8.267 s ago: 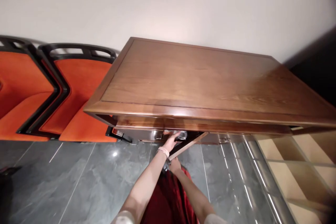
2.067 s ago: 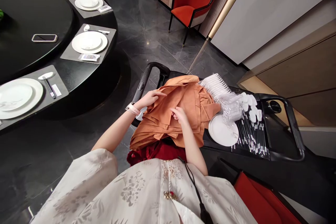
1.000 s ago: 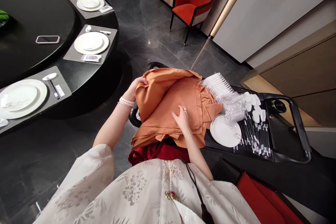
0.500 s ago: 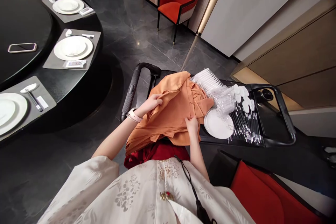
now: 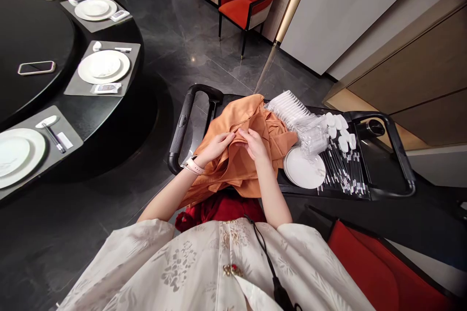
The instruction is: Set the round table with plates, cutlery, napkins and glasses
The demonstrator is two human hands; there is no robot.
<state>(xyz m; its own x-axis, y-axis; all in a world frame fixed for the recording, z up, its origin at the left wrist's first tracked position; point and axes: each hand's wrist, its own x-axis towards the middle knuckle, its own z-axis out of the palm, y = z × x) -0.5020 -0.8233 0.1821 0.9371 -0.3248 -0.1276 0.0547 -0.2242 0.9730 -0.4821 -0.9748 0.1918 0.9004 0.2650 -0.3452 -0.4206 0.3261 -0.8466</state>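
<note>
An orange cloth garment (image 5: 251, 114) lies bunched on the black service cart (image 5: 184, 126), and its hem hangs over the near edge. My left hand (image 5: 215, 148), with a pale band on the wrist, grips a fold at the garment's middle. My right hand (image 5: 253, 145) pinches the same cloth just beside it, the fingertips of both hands nearly meeting. Right of the garment on the cart lie a white plate (image 5: 304, 168), clear plastic cups (image 5: 314, 140), a stack of clear plastic pieces (image 5: 288, 109), white spoons (image 5: 337, 129) and several clear sticks (image 5: 343, 172).
A round black table (image 5: 32, 24) with white plates on grey mats and a phone stands at the left. An orange armchair (image 5: 241, 9) stands on the dark stone floor ahead. A red seat (image 5: 365, 272) sits at the lower right, with wall panels at the upper right.
My right hand has moved up from the garment's near edge to its middle, next to my left hand. The cloth is now gathered up between both hands, and the view has shifted slightly.
</note>
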